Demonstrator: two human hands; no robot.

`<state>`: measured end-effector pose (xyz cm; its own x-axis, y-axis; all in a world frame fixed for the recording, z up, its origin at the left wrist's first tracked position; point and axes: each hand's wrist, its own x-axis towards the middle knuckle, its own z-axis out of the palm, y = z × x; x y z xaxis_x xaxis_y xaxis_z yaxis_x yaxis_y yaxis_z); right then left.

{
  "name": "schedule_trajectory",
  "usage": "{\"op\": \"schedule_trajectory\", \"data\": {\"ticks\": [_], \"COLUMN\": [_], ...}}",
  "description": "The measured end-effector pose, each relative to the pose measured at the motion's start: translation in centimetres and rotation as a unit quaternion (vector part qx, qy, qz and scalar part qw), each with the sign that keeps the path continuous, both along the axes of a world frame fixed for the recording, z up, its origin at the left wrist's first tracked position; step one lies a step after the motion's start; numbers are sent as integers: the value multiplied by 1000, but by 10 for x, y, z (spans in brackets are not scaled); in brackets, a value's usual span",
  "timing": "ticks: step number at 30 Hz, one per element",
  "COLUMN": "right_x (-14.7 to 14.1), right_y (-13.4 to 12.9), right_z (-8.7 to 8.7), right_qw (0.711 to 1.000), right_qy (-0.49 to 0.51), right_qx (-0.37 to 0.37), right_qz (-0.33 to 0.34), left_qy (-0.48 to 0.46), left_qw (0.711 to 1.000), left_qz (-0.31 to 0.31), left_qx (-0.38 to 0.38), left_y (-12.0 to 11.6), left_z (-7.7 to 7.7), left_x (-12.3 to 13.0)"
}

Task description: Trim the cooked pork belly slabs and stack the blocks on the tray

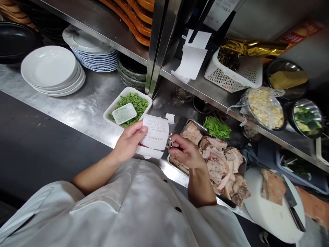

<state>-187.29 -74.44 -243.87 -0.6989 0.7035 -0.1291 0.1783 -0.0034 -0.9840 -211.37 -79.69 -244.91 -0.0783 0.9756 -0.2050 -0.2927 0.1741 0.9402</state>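
My left hand [130,140] pinches a printed paper order slip [155,132] between thumb and fingers. Just right of the slip, my right hand [189,151] is closed on a small shiny metal clip [170,141]. The clip is close to the slip's right edge; I cannot tell whether they touch. Behind the slip, a curled strip of white paper [170,118] lies on the counter. A white tub [106,115] of chopped greens with a small clear container [124,113] on top stands beyond my left hand. Beneath my right hand is a metal tray [243,168] of cooked meat pieces.
White plates [48,67] and patterned plates [95,56] are stacked at left. A white cutting board [272,219] with meat and a knife [294,209] lies at right. The shelf [199,82] above holds a printed paper strip [192,58], a white basket [231,77] and bowls.
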Motion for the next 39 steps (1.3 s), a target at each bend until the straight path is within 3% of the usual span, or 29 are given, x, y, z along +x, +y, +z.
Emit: {"op": "schedule_trajectory", "data": {"ticks": [3,5,7,10,13,16,19,23,26,30,34,39], "right_x": [-2,-4,-5,-4,4,14,18,10,2,-11,-25,-39], "right_y": [2,3,4,16,36,50,49,30,12,-3,-6,-6], "right_z": [7,7,2,-14,-37,-57,-64,-48,-28,-10,-5,-8], "right_qw": [997,998,999,973,950,947,950,962,966,954,928,921], "right_qy": [-19,-11,16,55,2,-102,-77,44,72,93,142,169], "right_qx": [62,49,11,-32,-32,1,-13,-60,-57,-20,-5,-3], "right_qz": [46,29,-40,-221,-310,-306,-303,-264,-243,-284,-344,-352], "left_qy": [-6,-34,-45,-7,-33,-116,-163,-176,-180,-172,-165,-126], "left_qw": [1000,997,991,980,984,986,982,983,982,982,984,991], "left_qz": [-28,-65,-123,-201,-170,-97,-53,12,37,52,52,38], "left_qx": [0,14,21,-4,-33,-62,-81,-57,-48,-50,-51,-27], "left_y": [-1,-1,1,1,0,0,4,8,8,8,9,4], "left_z": [-3,-7,-13,-25,-30,-22,-7,8,13,15,16,9], "left_x": [1,3,4,7,9,9,9,9,12,15,17,17]}}
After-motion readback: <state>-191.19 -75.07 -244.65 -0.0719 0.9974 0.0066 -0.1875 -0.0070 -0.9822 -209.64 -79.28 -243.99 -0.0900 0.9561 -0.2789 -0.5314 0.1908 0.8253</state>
